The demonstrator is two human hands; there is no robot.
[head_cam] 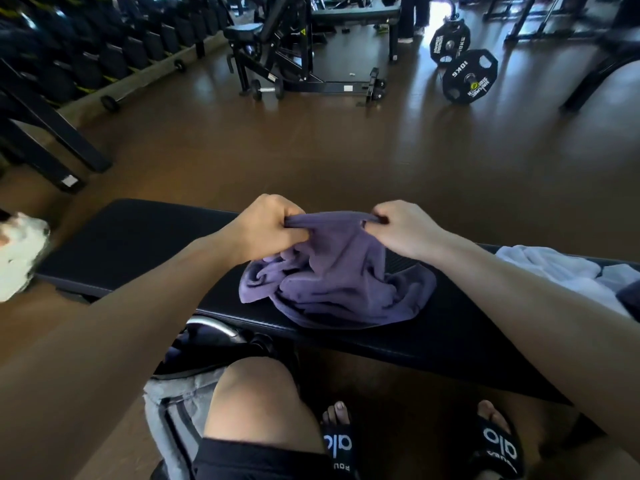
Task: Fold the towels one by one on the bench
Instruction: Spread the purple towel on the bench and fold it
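A crumpled purple towel [339,282] lies across the middle of the black padded bench [138,244]. My left hand [266,226] grips the towel's top edge at its left end, fingers curled around the hem. My right hand [398,230] pinches the same edge at its right end. The hem is stretched taut between both hands and lifted a little above the bench, while the bulk of the cloth stays bunched on the pad. A white towel [561,271] lies in a heap on the bench's right end.
A white cloth [20,254] sits at the bench's left end. A grey bag [173,410] stands on the floor by my knee. Beyond the bench are brown floor, a dumbbell rack [86,53], a weight machine [304,57] and 10 kg plates [469,81].
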